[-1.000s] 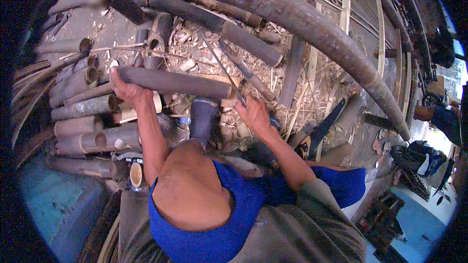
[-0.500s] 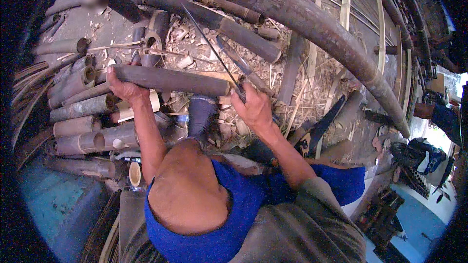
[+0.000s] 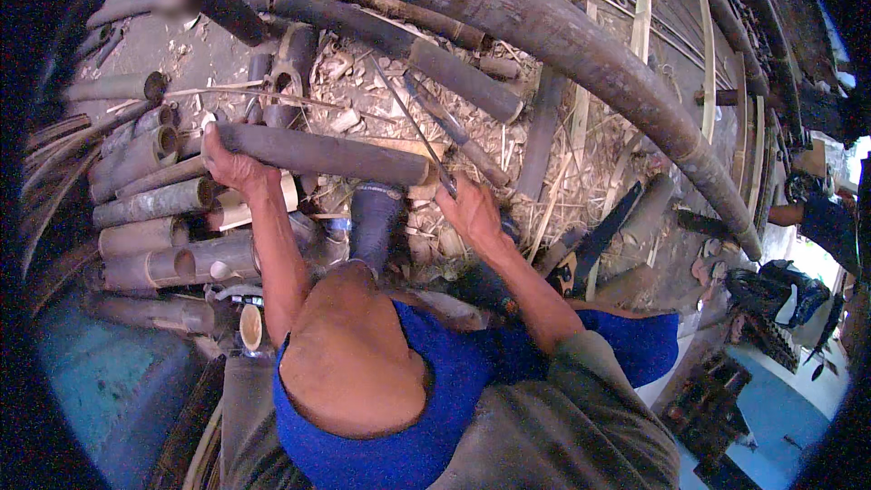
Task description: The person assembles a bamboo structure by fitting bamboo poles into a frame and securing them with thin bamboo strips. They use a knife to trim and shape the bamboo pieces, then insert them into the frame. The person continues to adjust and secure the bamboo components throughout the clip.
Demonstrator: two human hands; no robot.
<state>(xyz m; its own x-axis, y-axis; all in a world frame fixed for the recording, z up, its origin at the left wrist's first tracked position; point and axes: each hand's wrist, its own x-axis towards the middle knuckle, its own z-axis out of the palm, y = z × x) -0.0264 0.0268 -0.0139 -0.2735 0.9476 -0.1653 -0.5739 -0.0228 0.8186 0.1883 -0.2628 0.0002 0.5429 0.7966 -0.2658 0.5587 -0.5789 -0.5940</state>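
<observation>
A dark bamboo tube [image 3: 327,151] lies crosswise in front of me, its pale cut end on the right. My left hand [image 3: 238,163] is closed round its left end, thumb up along the tip. In my right hand [image 3: 475,214] I grip a long thin-bladed knife [image 3: 415,122], held at the tube's right end. The blade slants away from me to the upper left, over the wood shavings. Whether its edge touches the bamboo I cannot tell. Below the tube's middle stands my knee and dark-socked leg [image 3: 375,218].
Cut bamboo pieces [image 3: 150,200] are stacked at the left. A long thick bamboo pole [image 3: 544,23] arches across the far side. Pale shavings [image 3: 354,82] cover the floor. A saw [image 3: 610,229] lies right of my right forearm. Another person's arm [image 3: 787,215] shows at the far right.
My right hand and the knife have shifted slightly right and nearer to me, with the blade's tip lower. The left hand keeps its hold, and the tube has barely moved.
</observation>
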